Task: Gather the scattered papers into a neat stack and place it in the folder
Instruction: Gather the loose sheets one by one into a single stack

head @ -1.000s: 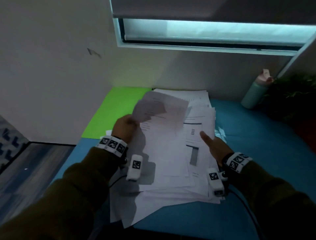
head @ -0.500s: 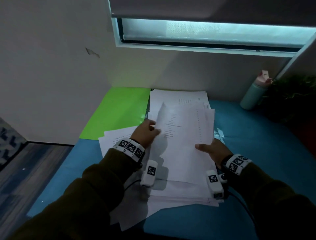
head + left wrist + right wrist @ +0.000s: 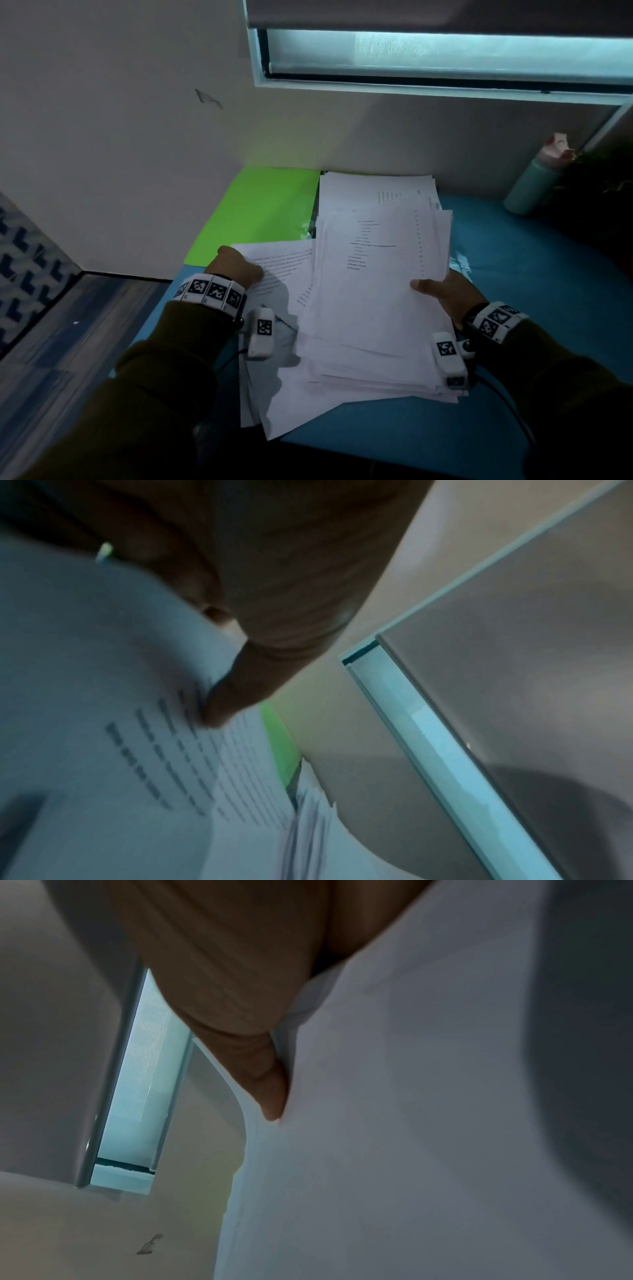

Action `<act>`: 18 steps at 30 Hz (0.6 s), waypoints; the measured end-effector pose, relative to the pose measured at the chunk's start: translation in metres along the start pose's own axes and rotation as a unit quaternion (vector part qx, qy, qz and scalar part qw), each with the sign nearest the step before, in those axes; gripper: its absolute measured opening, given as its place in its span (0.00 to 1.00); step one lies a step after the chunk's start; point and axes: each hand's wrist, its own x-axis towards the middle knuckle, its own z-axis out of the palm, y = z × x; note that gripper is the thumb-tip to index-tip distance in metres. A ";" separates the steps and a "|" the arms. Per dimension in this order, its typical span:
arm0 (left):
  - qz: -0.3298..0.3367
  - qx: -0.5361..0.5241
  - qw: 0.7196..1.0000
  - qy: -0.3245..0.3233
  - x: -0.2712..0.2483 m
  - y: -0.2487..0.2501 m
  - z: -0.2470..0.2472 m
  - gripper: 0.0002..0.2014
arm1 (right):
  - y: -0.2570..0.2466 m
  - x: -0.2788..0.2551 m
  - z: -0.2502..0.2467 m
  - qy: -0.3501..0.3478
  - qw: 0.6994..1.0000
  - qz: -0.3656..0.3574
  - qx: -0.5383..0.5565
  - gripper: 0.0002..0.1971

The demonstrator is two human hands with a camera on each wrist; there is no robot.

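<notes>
Bottle point(image 3: 534, 178) beside plant point(image 3: 596, 195)

We find the stack of papers point(image 3: 376, 294) in the middle of the table point(image 3: 531, 274), with the folder point(image 3: 260, 209) lying just to its left at the back against the wall point(image 3: 120, 137). A loose sheet point(image 3: 284, 263) lies left of the stack, overlapping the folder's near edge, under our left hand point(image 3: 236, 267), while our right hand point(image 3: 452, 291) sits at the stack's right edge. A bottle point(image 3: 534, 181) stands at the far right, well apart from the papers, below the window point(image 3: 445, 54).

Paper stack point(image 3: 373, 308) beside green folder point(image 3: 260, 209)
</notes>
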 end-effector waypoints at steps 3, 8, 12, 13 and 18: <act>0.038 -0.032 0.998 0.026 -0.003 -0.008 0.000 0.22 | -0.005 -0.003 0.002 0.000 1.000 -0.004 0.011 0.15; 0.095 -0.080 0.992 -0.036 -0.015 -0.029 -0.005 0.17 | 0.000 0.000 0.000 0.000 1.000 -0.004 -0.003 0.21; 0.068 -0.180 0.970 -0.147 -0.023 -0.046 -0.005 0.15 | 0.005 0.004 -0.005 0.009 1.000 -0.001 0.001 0.30; 0.061 -0.186 0.965 -0.176 -0.026 -0.048 -0.004 0.11 | 0.006 0.004 -0.006 0.010 1.000 -0.004 0.003 0.28; 0.094 -0.170 0.979 -0.062 -0.032 -0.048 -0.007 0.06 | -0.003 -0.003 -0.007 0.050 0.997 -0.002 0.051 0.15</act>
